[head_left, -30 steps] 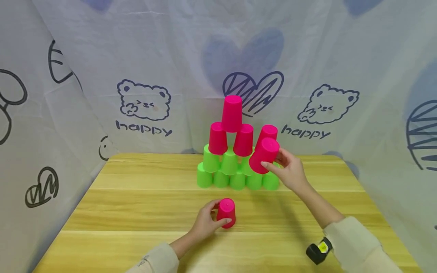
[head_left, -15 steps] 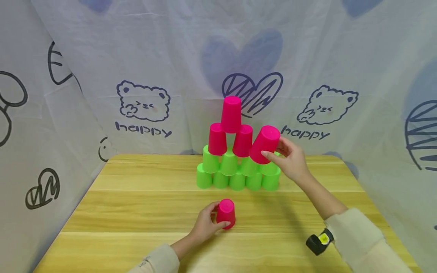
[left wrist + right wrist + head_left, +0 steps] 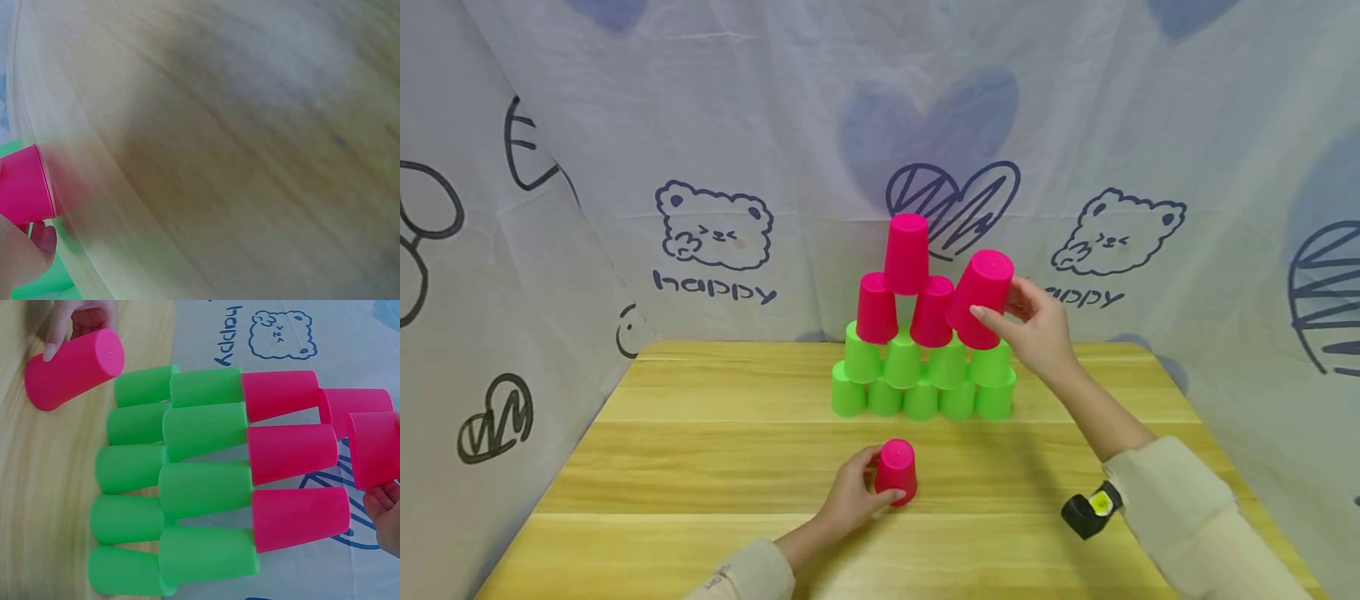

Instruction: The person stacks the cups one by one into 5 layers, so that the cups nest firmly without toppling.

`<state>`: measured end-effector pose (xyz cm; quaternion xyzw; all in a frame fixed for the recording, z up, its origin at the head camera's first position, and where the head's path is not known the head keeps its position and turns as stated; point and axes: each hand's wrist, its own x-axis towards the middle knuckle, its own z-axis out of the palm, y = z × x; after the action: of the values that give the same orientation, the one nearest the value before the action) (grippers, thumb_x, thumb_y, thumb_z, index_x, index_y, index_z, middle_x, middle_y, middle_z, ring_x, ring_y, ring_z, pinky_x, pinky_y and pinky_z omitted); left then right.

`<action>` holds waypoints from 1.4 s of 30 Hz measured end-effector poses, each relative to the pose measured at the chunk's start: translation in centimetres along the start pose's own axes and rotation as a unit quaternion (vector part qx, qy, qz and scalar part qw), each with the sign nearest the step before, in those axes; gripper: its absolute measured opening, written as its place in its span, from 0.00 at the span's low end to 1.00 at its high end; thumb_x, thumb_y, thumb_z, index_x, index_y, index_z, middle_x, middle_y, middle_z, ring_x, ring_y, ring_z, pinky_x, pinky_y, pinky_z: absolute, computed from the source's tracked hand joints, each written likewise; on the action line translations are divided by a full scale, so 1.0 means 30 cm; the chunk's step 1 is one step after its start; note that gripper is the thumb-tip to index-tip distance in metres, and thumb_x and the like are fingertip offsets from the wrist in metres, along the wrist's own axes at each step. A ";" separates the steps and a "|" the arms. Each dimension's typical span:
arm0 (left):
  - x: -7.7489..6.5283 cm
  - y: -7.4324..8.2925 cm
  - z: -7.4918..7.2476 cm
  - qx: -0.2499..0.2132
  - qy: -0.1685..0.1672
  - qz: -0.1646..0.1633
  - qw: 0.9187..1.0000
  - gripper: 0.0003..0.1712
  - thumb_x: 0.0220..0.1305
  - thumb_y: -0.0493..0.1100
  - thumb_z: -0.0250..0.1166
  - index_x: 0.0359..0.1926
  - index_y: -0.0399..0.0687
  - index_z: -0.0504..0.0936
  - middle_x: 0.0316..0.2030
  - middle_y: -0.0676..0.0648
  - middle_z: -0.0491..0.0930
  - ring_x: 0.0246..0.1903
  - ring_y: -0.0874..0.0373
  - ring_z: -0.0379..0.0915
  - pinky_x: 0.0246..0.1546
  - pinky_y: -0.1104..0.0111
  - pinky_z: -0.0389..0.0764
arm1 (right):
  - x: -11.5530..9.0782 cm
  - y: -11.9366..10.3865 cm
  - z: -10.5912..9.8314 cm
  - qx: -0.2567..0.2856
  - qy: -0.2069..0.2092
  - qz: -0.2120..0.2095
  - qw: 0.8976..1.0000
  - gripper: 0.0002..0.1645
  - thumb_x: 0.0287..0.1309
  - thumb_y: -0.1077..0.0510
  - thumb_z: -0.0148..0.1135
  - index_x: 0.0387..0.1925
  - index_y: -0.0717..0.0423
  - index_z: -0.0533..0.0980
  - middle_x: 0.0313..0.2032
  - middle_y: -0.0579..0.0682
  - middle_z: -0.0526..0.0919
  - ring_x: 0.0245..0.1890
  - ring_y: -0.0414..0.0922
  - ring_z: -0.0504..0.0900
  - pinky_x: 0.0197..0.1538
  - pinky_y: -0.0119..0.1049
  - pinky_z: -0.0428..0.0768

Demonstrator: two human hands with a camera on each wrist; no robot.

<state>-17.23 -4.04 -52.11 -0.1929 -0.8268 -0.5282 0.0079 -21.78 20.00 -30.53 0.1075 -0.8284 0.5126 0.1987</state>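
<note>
My right hand (image 3: 1041, 329) grips an upside-down pink cup (image 3: 987, 287), slightly tilted and raised in front of the stack's right side. It partly hides another pink cup (image 3: 300, 519), which shows fully in the right wrist view. My left hand (image 3: 853, 498) holds a second upside-down pink cup (image 3: 895, 471) at the table, nearer the front. The stack has two rows of green cups (image 3: 902, 360) at the bottom and a row of pink cups (image 3: 876, 308) above. A single pink cup (image 3: 907, 254) crowns the left pair of that row.
The wooden table (image 3: 700, 450) carries the stack near its back edge. Behind it hangs a white cloth (image 3: 820, 125) with bear and heart drawings. A black wrist device (image 3: 1090, 510) hangs from my right sleeve.
My right hand has risen with its pink cup, from in front of the green rows to beside the pink rows. The left hand and its cup stay in place.
</note>
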 end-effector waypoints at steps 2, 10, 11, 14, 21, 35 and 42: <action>-0.002 0.003 -0.001 -0.002 -0.001 -0.002 1.000 0.33 0.45 0.36 0.73 0.54 0.32 0.71 0.47 0.38 0.79 0.47 0.45 0.75 0.45 0.65 0.80 | 0.008 -0.006 -0.001 -0.002 0.001 0.005 1.000 0.28 0.53 0.57 0.66 0.54 0.63 0.72 0.47 0.60 0.80 0.43 0.37 0.77 0.48 0.20 0.76; -0.005 0.009 -0.011 -0.003 -0.006 -0.001 1.000 0.33 0.46 0.36 0.73 0.54 0.32 0.72 0.46 0.38 0.79 0.46 0.45 0.75 0.45 0.66 0.80 | 0.038 -0.021 0.001 -0.001 0.005 0.006 1.000 0.29 0.54 0.55 0.65 0.56 0.61 0.71 0.48 0.58 0.80 0.46 0.44 0.78 0.52 0.27 0.77; -0.005 0.009 -0.014 -0.002 -0.007 0.000 1.000 0.33 0.46 0.36 0.73 0.54 0.32 0.72 0.46 0.38 0.79 0.46 0.46 0.75 0.45 0.65 0.80 | 0.042 -0.022 0.002 0.002 0.004 0.006 1.000 0.29 0.54 0.54 0.65 0.56 0.61 0.71 0.49 0.58 0.80 0.46 0.44 0.78 0.53 0.29 0.77; -0.004 0.013 -0.028 0.004 -0.014 0.000 1.000 0.32 0.47 0.37 0.72 0.54 0.32 0.72 0.45 0.39 0.79 0.45 0.47 0.75 0.44 0.67 0.80 | 0.054 -0.025 0.007 0.006 0.007 0.008 1.000 0.30 0.54 0.53 0.65 0.57 0.60 0.70 0.49 0.58 0.80 0.48 0.46 0.78 0.55 0.36 0.77; 0.011 0.041 -0.065 0.026 -0.021 0.008 0.999 0.32 0.48 0.38 0.72 0.54 0.33 0.72 0.45 0.41 0.79 0.46 0.49 0.75 0.46 0.60 0.80 | 0.078 -0.025 0.016 0.015 0.020 0.005 1.000 0.31 0.54 0.55 0.65 0.58 0.60 0.70 0.51 0.59 0.79 0.51 0.51 0.77 0.58 0.45 0.75; 0.044 0.092 -0.135 0.034 -0.022 0.013 0.999 0.31 0.47 0.38 0.73 0.53 0.33 0.73 0.44 0.39 0.80 0.45 0.47 0.76 0.44 0.51 0.79 | 0.114 -0.004 0.024 0.004 0.015 0.026 1.000 0.33 0.54 0.53 0.65 0.60 0.59 0.68 0.53 0.60 0.77 0.53 0.53 0.75 0.59 0.47 0.74; 0.063 0.132 -0.147 0.036 -0.018 0.017 0.999 0.31 0.46 0.38 0.73 0.53 0.35 0.73 0.44 0.41 0.80 0.45 0.49 0.76 0.44 0.53 0.79 | 0.142 0.008 0.036 -0.004 0.027 0.048 0.998 0.34 0.55 0.50 0.64 0.61 0.58 0.68 0.54 0.59 0.77 0.54 0.53 0.75 0.59 0.46 0.74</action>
<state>-18.53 -5.87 -46.30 -0.2160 -0.8422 -0.4939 0.0086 -25.93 19.25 -29.26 0.0529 -0.8290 0.5207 0.1970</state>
